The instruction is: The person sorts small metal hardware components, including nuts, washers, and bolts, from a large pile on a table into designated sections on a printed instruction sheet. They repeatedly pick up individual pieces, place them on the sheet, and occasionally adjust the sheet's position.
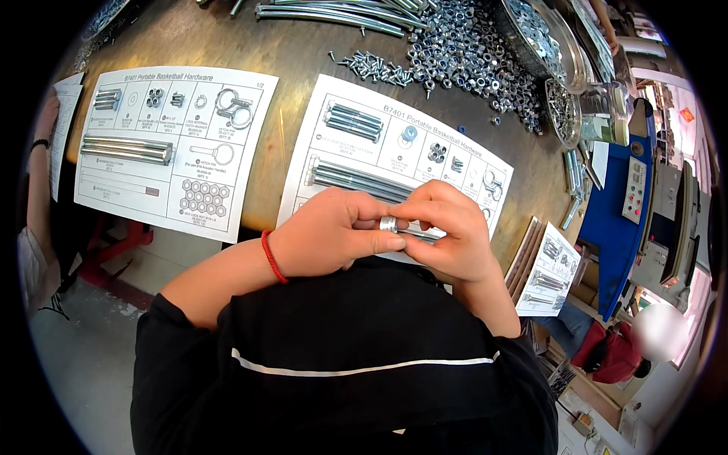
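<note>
Just over the near edge of the table my two hands meet. My left hand [326,233], a red cord at its wrist, pinches a short silver stack of rings [388,224] between thumb and fingers; whether these are nuts or washers I cannot tell. The fingertips of my right hand [453,233] are closed on the other side of the same stack. Beneath my hands is a printed hardware sheet [303,163]. On it are long silver bolts [356,176], partly hidden by my hands, and several shorter bolts [353,121] above them.
Left of this lies another printed sheet [258,98] with bolts. Beyond are loose lock nuts [474,53], small screws [377,68] and long rods [334,14]. Trays of washers [535,38] stand far right, cards [547,273] nearer. A co-worker's arm [39,174] is left; another person [607,353] sits right.
</note>
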Tool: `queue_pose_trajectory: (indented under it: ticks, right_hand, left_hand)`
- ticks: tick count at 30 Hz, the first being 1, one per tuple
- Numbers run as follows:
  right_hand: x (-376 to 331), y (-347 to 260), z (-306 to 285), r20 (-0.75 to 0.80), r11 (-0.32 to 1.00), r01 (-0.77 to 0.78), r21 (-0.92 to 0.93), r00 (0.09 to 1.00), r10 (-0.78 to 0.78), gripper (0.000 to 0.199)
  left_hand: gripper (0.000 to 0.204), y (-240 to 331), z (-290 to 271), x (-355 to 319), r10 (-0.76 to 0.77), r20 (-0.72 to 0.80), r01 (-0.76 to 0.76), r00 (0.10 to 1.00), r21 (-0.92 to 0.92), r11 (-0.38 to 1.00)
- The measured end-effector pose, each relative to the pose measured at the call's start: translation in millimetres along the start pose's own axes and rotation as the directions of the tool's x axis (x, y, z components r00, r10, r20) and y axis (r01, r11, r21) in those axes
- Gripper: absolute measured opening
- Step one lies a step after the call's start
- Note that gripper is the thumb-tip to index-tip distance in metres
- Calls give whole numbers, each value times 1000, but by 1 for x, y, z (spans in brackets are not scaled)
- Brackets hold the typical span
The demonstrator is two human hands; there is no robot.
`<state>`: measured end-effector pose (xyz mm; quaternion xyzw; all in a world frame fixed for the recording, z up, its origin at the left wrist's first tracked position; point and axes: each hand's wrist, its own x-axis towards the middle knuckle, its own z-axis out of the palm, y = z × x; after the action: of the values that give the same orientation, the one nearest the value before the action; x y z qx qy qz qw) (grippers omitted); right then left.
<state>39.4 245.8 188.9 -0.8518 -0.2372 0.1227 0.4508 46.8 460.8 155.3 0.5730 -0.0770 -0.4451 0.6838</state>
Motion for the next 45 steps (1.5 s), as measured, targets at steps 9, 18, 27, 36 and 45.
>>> queue_pose_trajectory:
  ticks: [9, 18, 27, 36, 45]
  right_hand:
    - [-18, 6, 16, -141, 980, 75, 184, 989, -49, 34]
    - [21, 46, 14, -370, 867, -430, -250, 870, 325, 22]
    - [40, 62, 27, -439, 637, -537, -554, 838, 324, 24]
    - [16, -21, 15, -32, 993, 75, -86, 996, -78, 31]
    - [18, -31, 42, 25, 984, 177, -13, 984, -177, 34]
  left_hand:
    - [28, -6, 7, -10, 16, 47, -14, 999, -53, 999]
    - [22, -9, -9, -16, -54, -7, 54, 999, 0, 999]
    - [24, -10, -17, -15, -29, -37, 28, 999, -18, 999]
    - [26, -3, -10, -25, 39, -102, -40, 994, -5, 999]
    - [27, -10, -14, -62, 122, -106, -111, 987, 106, 988]
